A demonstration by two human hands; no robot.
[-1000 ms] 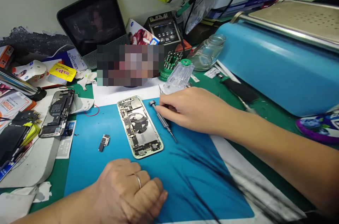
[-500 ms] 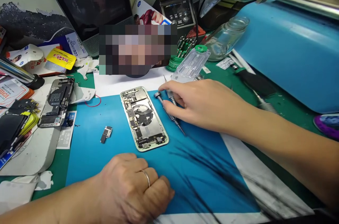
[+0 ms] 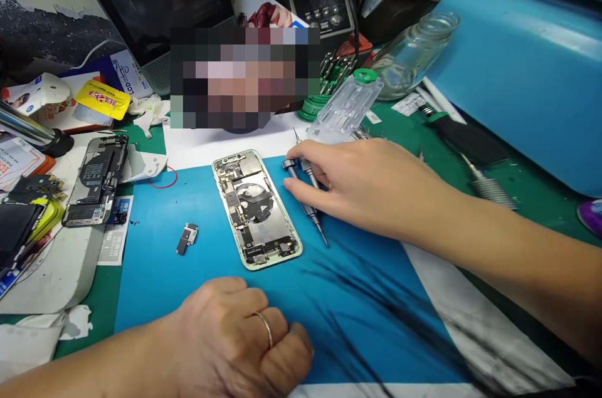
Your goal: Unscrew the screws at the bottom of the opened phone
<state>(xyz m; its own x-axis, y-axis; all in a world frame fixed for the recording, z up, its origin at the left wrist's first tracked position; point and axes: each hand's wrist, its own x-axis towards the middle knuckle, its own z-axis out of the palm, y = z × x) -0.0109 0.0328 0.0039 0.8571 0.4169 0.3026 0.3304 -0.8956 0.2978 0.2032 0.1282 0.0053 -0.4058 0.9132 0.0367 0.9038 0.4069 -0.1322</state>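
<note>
Right hand (image 3: 371,188), half-curled, is touching the screwdriver (image 3: 314,220) lying along the right side of the phone (image 3: 256,207); left hand (image 3: 239,335) is sitting fisted, farther off.

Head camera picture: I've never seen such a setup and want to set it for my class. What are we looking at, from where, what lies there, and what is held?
No machine here: a person works with bare hands, filmed by a camera worn on the head, looking forward and down. On a blue mat lies an opened phone, insides showing, a small loose part to its left. The right hand pinches a thin screwdriver lying beside the phone. The left hand rests on the mat as a closed fist; nothing shows in it. A second opened phone lies further left.
</note>
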